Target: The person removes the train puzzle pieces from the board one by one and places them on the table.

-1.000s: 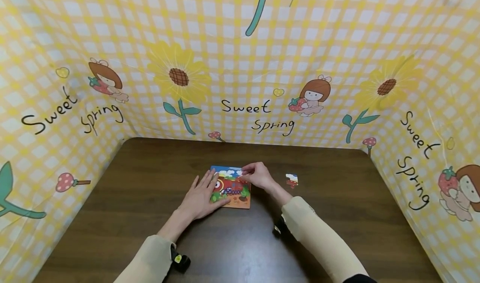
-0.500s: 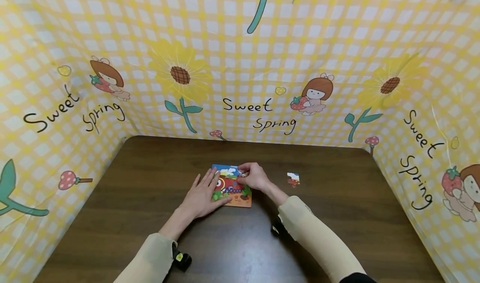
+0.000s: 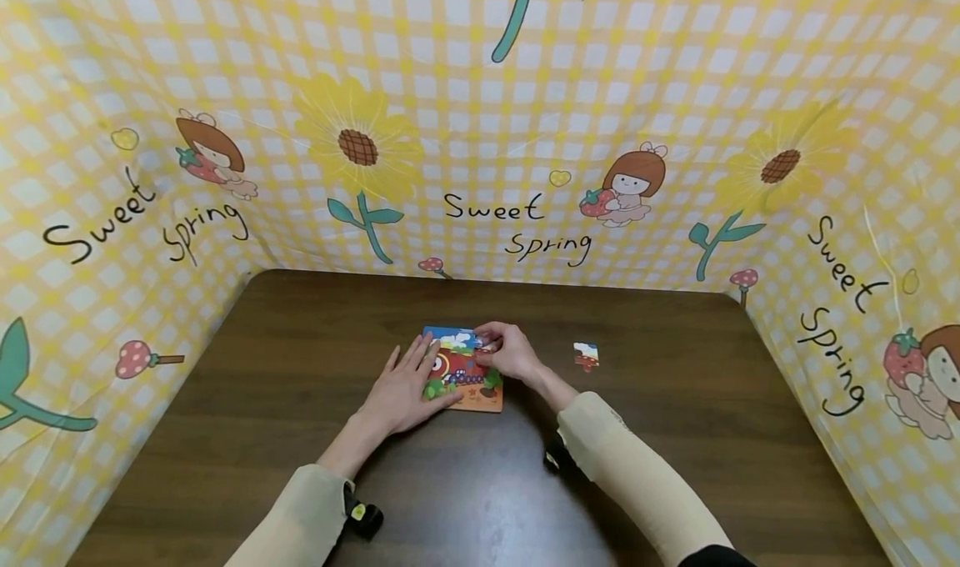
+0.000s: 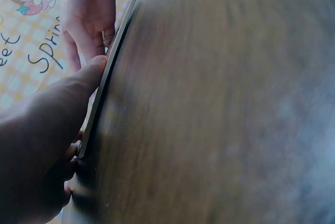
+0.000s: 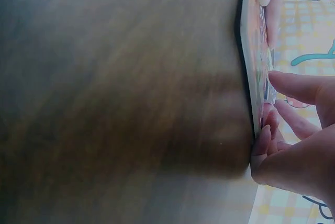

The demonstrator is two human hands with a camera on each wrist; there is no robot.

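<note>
A jigsaw puzzle board with an orange lower border and blue top lies on the table, showing a red vehicle, clouds and green plants. My left hand rests over its left side, fingers straight and spread, thumb along the lower part. At the upper right corner, my right hand pinches a small puzzle piece between thumb and finger, right at the board's surface. The fingers hide most of that piece. A loose puzzle piece, white and blue above red, lies on the table to the right of my right hand.
The dark wooden table extends around the board. A yellow checked cloth with printed flowers and figures hangs along its back and sides. A black wrist camera sits by the left cuff.
The right hand has shifted slightly left along the board's top right corner, its fingers still at the puzzle. The left hand stays on the board, and the loose piece has not moved.
</note>
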